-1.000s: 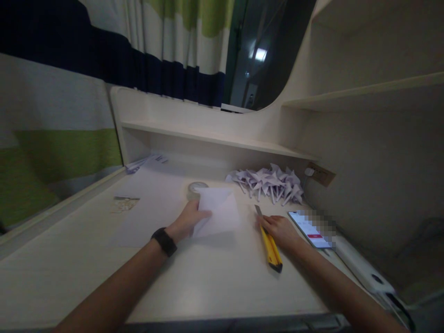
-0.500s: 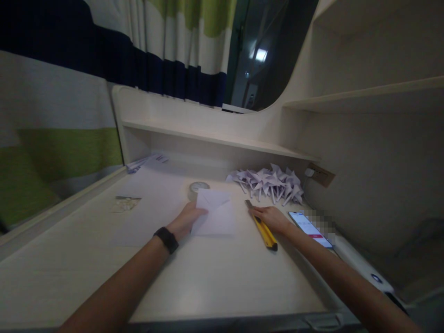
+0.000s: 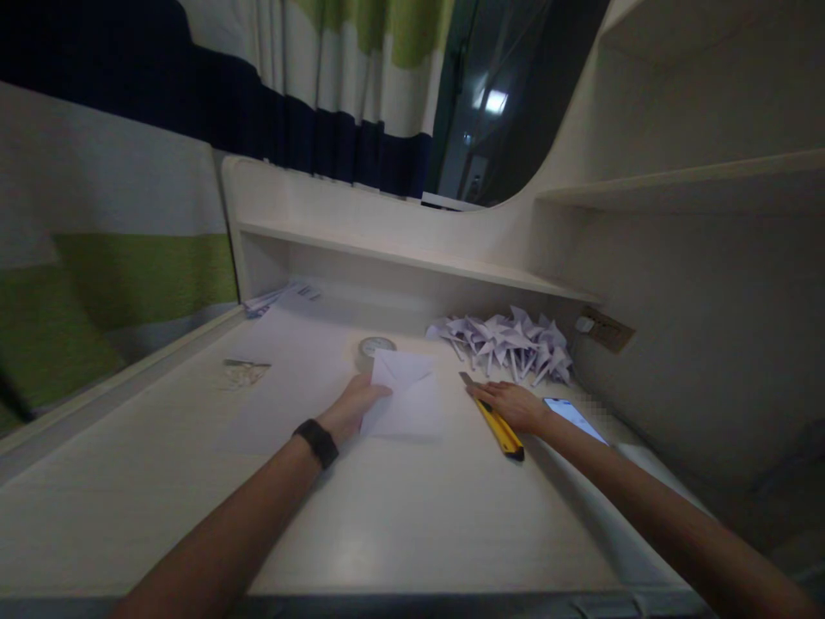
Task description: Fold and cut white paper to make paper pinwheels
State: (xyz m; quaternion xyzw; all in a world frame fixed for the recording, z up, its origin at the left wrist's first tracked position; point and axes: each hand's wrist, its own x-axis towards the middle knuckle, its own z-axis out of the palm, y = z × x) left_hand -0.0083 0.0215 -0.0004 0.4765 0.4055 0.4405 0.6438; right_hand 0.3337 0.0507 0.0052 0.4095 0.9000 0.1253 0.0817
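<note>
My left hand, with a dark watch on its wrist, pinches the left edge of a white folded paper. Creases and a triangular flap show on the paper's upper part. Over on the right, my right hand lies with its fingers closed over the front part of a yellow utility knife. The knife's blade sticks out toward the back left, and its black end points toward me. Part of the handle is covered by my fingers. Just behind the folded paper sits a small round clock-like dial, partly hidden.
A pile of white paper pinwheels lies at the back right. Large white paper sheets spread on the left, beside scissors-like metal and small pale scraps. A lit phone rests near my right forearm. A shelf runs along the back.
The view has shifted slightly, so things appear a little further right. My right hand's fingers lie flatter over the knife. The left hand keeps its hold on the paper.
</note>
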